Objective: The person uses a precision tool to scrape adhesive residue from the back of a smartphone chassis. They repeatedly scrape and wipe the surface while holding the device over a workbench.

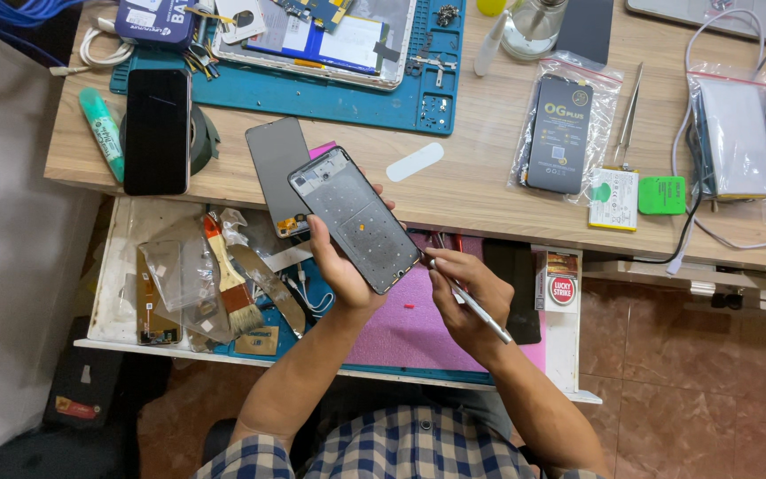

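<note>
My left hand point(340, 266) holds a dark phone frame point(354, 217) with its open back facing up, tilted over the drawer. My right hand point(463, 297) grips a thin metal tool point(476, 309), its tip close to the frame's lower right corner. Below both hands lies a pink mat point(418, 333) inside the open drawer point(117, 293). A dark screen panel point(277, 168) rests on the table edge just behind the frame.
On the wooden table point(480, 186) sit a black phone point(157, 129) on a tape roll, a blue work mat point(347, 98) with an opened device, a bagged phone part point(560, 133), tweezers point(629, 115), a green marker point(102, 133) and a glass bottle point(532, 27). A brush point(228, 279) lies in the drawer.
</note>
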